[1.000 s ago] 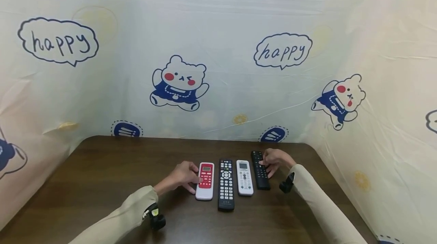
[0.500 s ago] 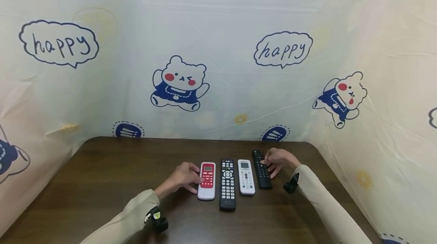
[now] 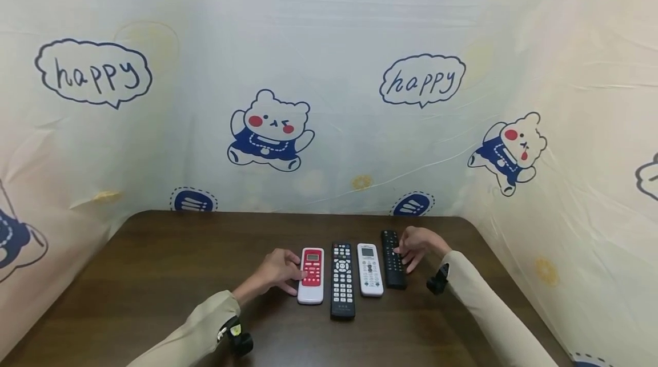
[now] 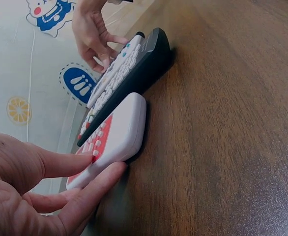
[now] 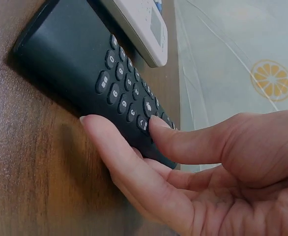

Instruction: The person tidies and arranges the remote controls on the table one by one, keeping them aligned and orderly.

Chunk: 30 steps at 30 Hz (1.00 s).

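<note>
Four handheld remotes lie side by side. My left hand (image 3: 277,271) pinches the leftmost, a white remote control with a red keypad (image 3: 313,269); in the left wrist view the thumb (image 4: 68,164) is on its face and fingers are along its side. At the right end, my right hand (image 3: 418,243) grips a slim black remote control (image 3: 393,267). Its thumb (image 5: 183,145) presses near the buttons and the other fingers line the edge. Between these two lie a longer black remote control (image 3: 342,281) with white buttons and a white remote control (image 3: 370,270) with a small screen, neither touched.
Everything lies on a dark brown wooden table (image 3: 169,281). A pale curtain (image 3: 339,41) printed with bears and "happy" bubbles hangs behind the table and along its sides. Black wrist devices sit on the left sleeve (image 3: 197,318) and right sleeve (image 3: 483,298).
The slim black remote in my right hand has turned slightly, its near end swinging left, so it lies straighter. My left hand keeps its hold. The head view has shifted a little.
</note>
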Motion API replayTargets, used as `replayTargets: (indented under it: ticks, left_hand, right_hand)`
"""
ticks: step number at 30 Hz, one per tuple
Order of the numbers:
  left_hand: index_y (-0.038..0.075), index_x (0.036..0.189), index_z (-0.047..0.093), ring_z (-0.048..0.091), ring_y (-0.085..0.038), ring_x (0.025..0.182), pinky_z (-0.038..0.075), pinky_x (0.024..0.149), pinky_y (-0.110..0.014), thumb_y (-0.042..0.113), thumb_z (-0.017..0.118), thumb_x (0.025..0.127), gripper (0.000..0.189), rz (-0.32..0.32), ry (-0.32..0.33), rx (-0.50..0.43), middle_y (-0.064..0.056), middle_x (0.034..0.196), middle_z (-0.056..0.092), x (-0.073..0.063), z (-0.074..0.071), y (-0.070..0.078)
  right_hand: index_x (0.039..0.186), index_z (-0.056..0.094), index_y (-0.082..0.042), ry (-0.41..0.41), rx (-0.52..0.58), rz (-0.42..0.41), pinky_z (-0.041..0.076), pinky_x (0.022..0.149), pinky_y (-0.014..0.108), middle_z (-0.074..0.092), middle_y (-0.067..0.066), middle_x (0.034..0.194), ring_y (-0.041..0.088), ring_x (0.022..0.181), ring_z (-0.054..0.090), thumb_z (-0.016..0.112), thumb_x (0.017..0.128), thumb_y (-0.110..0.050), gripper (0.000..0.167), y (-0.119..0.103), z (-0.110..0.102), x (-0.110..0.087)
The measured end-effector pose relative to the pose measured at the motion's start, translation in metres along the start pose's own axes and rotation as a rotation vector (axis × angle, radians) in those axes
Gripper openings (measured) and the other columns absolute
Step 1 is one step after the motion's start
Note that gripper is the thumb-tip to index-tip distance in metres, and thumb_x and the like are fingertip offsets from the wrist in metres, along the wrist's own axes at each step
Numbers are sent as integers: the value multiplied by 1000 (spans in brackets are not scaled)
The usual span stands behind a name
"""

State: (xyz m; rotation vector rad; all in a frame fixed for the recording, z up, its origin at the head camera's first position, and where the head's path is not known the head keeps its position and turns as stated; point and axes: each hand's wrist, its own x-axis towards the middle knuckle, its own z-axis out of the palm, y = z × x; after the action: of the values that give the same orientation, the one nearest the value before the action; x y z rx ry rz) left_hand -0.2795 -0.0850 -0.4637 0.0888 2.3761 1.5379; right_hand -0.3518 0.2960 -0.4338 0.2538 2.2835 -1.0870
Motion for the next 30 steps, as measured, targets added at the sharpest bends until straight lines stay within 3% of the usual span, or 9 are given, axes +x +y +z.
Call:
replayTargets:
  ticks: [19,30]
  left_hand:
    - [-11,121,59,72,-24,79,65,59,-38,1,81,89,40,-2,-15,-26,-19,98,66,4,1,1]
    - [-10,121,59,72,-24,78,65,59,-38,1,81,89,40,-4,-9,-15,-18,98,66,3,0,2]
  right_hand:
    - [102,53,1,-61,-8,-9,67,78,42,57,11,88,23,82,67,62,103,-2,9,2,5,-9]
    - [111,53,3,-76,8,-4,67,78,41,57,13,93,25,84,67,62,103,-1,13,3,11,-13]
